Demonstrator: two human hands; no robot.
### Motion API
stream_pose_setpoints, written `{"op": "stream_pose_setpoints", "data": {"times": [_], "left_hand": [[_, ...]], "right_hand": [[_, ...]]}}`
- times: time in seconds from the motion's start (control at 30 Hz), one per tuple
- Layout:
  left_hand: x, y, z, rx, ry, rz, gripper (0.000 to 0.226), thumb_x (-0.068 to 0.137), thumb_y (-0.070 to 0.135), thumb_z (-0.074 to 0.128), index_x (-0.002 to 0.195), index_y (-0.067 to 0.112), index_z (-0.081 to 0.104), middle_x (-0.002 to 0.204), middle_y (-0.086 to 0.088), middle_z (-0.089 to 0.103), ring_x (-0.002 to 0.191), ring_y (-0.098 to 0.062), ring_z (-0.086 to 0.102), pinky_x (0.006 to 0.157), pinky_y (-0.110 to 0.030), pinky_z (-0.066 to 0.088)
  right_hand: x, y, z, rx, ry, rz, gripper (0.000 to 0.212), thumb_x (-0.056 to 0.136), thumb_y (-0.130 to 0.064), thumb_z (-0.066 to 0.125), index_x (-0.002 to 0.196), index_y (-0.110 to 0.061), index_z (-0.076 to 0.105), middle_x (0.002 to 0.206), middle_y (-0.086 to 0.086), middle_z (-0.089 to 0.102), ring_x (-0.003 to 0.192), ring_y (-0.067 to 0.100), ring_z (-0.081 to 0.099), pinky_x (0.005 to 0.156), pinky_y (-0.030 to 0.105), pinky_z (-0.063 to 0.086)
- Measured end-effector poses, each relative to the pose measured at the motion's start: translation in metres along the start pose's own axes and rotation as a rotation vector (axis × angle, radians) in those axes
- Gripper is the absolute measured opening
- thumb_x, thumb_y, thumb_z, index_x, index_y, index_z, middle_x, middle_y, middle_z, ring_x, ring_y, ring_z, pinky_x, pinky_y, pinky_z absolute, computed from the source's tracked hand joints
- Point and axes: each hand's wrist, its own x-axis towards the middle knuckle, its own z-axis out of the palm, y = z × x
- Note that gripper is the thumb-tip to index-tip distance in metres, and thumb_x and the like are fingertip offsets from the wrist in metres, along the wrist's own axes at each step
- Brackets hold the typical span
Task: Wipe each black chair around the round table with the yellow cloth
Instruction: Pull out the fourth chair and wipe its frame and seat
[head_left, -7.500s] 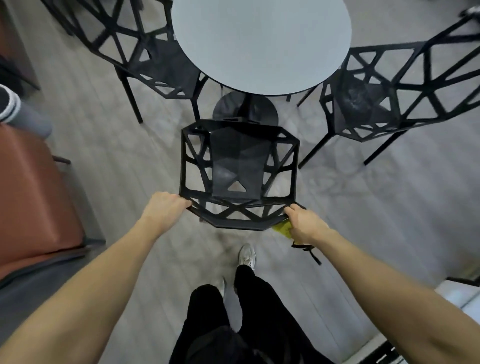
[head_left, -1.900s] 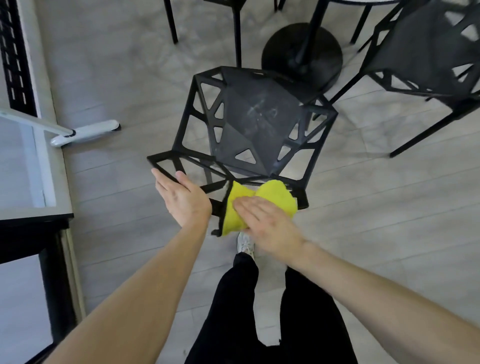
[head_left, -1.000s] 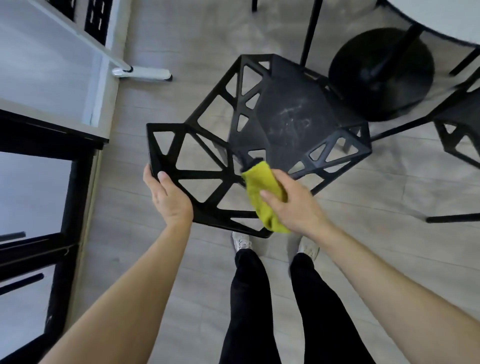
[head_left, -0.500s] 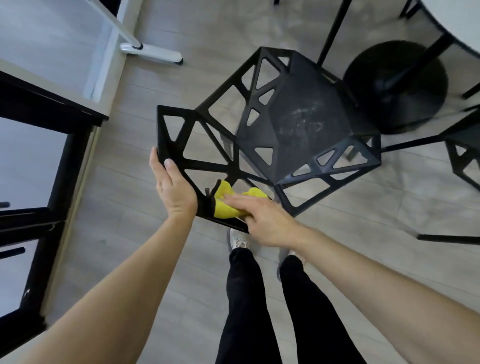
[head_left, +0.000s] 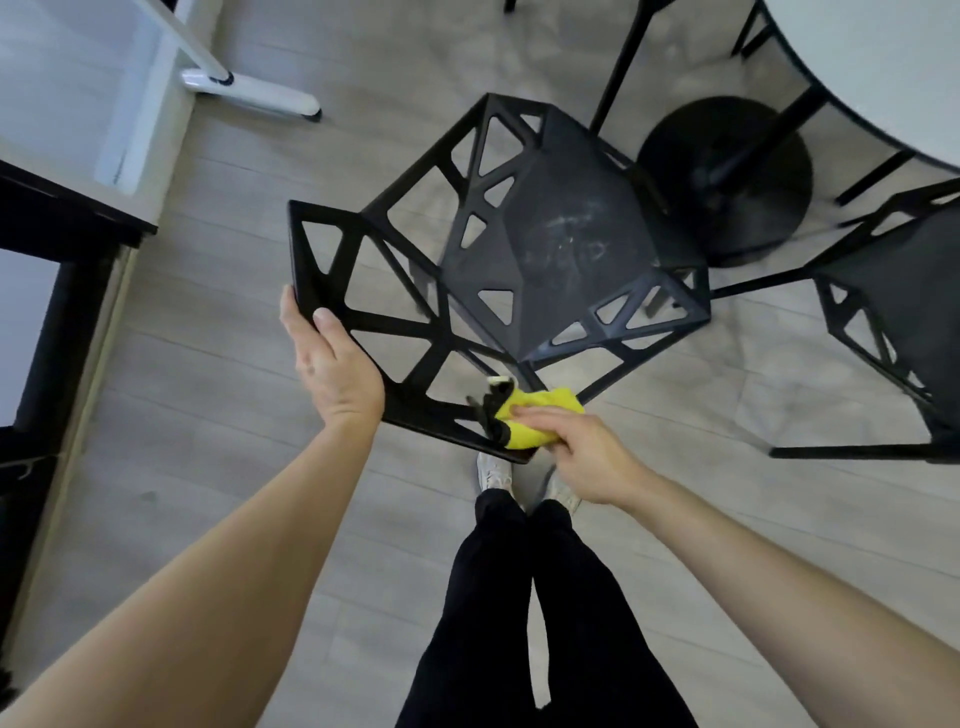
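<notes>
A pale grey plank floor (head_left: 218, 395) is seen from above, with a white desk (head_left: 67, 88) at the upper left and part of one round table (head_left: 878, 67) at the upper right on its black disc base (head_left: 727, 176). Two black chairs are counted: the near chair (head_left: 545, 249) in the middle, with scuff marks on its seat, and a second chair (head_left: 893, 312) cut off at the right edge. One yellow cloth (head_left: 535, 423) is present. The top rail of the near chair's lattice back is grasped by the left hand (head_left: 332, 364), thumb over the rail and fingers behind it. Just to the right, the cloth is pressed against the lower right corner of the same backrest by the right hand (head_left: 582, 452), its fingers laid over the bunched fabric; a dark strap hangs at the cloth's left edge. Compared with half a second ago, the cloth has been shifted rightward along the rail, away from the left hand, whose hold is unchanged.
</notes>
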Motion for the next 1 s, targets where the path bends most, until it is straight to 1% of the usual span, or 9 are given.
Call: {"op": "stream_pose_setpoints", "data": {"times": [0.1,0.3,0.47,0.53,0.6,0.73,0.8,0.9,1.0], "left_hand": [[0.001,0.002,0.001,0.004,0.003,-0.005,0.053,0.114,0.046,0.026,0.167,0.042,0.026,0.163,0.0,0.05,0.145,-0.025,0.05,0.123,-0.043,0.037],[-0.001,0.002,-0.001,0.009,-0.006,-0.021,0.053,0.112,0.05,0.026,0.165,0.046,0.025,0.159,-0.002,0.054,0.14,-0.027,0.054,0.121,-0.049,0.041],[-0.003,0.008,0.0,-0.001,-0.015,-0.036,0.054,0.112,0.05,0.028,0.166,0.045,0.024,0.155,-0.005,0.056,0.136,-0.03,0.056,0.117,-0.051,0.043],[-0.003,0.009,0.002,-0.014,-0.03,-0.042,0.055,0.111,0.052,0.029,0.166,0.046,0.023,0.156,-0.004,0.054,0.138,-0.03,0.054,0.119,-0.054,0.041],[-0.003,0.011,0.002,-0.021,-0.035,-0.046,0.057,0.11,0.055,0.031,0.166,0.047,0.022,0.159,-0.003,0.051,0.142,-0.029,0.051,0.121,-0.054,0.04],[-0.006,0.012,-0.001,-0.028,-0.025,-0.009,0.056,0.114,0.049,0.034,0.168,0.04,0.024,0.165,0.002,0.047,0.148,-0.022,0.045,0.116,-0.034,0.031],[-0.009,0.013,-0.003,-0.026,-0.021,-0.013,0.055,0.115,0.048,0.034,0.169,0.039,0.025,0.165,0.002,0.047,0.149,-0.02,0.044,0.118,-0.034,0.031],[-0.012,0.014,-0.002,-0.016,-0.015,-0.034,0.054,0.115,0.05,0.032,0.168,0.043,0.024,0.164,0.001,0.048,0.149,-0.023,0.044,0.122,-0.041,0.032],[-0.013,0.017,-0.002,0.011,-0.01,-0.042,0.052,0.115,0.05,0.032,0.166,0.046,0.024,0.161,0.001,0.05,0.147,-0.023,0.046,0.118,-0.041,0.033]], "right_hand": [[-0.004,0.003,-0.005,-0.013,0.077,0.158,0.064,0.093,0.006,0.05,0.137,-0.035,0.068,0.13,-0.009,0.071,0.125,0.024,0.064,0.105,0.031,0.048],[-0.03,-0.055,0.025,0.129,0.085,-0.197,0.085,0.078,0.022,0.042,0.136,-0.033,0.071,0.152,-0.017,0.058,0.145,0.001,0.046,0.121,0.019,0.032],[-0.047,0.033,-0.005,0.067,0.136,0.293,0.068,0.09,0.001,0.052,0.124,-0.056,0.067,0.123,-0.016,0.074,0.119,0.015,0.069,0.106,0.037,0.053],[-0.026,0.03,-0.012,0.13,0.286,0.385,0.054,0.099,-0.007,0.057,0.134,-0.046,0.065,0.126,-0.008,0.074,0.12,0.02,0.067,0.103,0.03,0.05],[0.01,-0.002,-0.009,0.157,0.355,0.259,0.054,0.102,-0.005,0.056,0.148,-0.033,0.06,0.14,-0.008,0.067,0.128,0.014,0.06,0.105,0.022,0.042],[0.035,-0.046,0.019,0.024,-0.023,-0.063,0.077,0.088,0.015,0.046,0.148,-0.032,0.061,0.152,-0.018,0.056,0.141,-0.004,0.044,0.118,0.01,0.028],[0.027,-0.017,0.002,-0.017,-0.101,-0.018,0.077,0.09,0.016,0.047,0.148,-0.032,0.061,0.147,-0.019,0.055,0.146,0.002,0.044,0.114,0.007,0.027],[0.031,0.017,-0.044,-0.139,-0.158,0.209,0.057,0.097,0.003,0.054,0.139,-0.033,0.069,0.119,-0.008,0.068,0.126,0.024,0.063,0.084,0.011,0.039],[0.09,-0.002,-0.07,-0.009,0.109,0.259,0.045,0.1,-0.008,0.057,0.138,-0.028,0.067,0.129,0.004,0.072,0.124,0.031,0.063,0.095,0.03,0.048]]}}
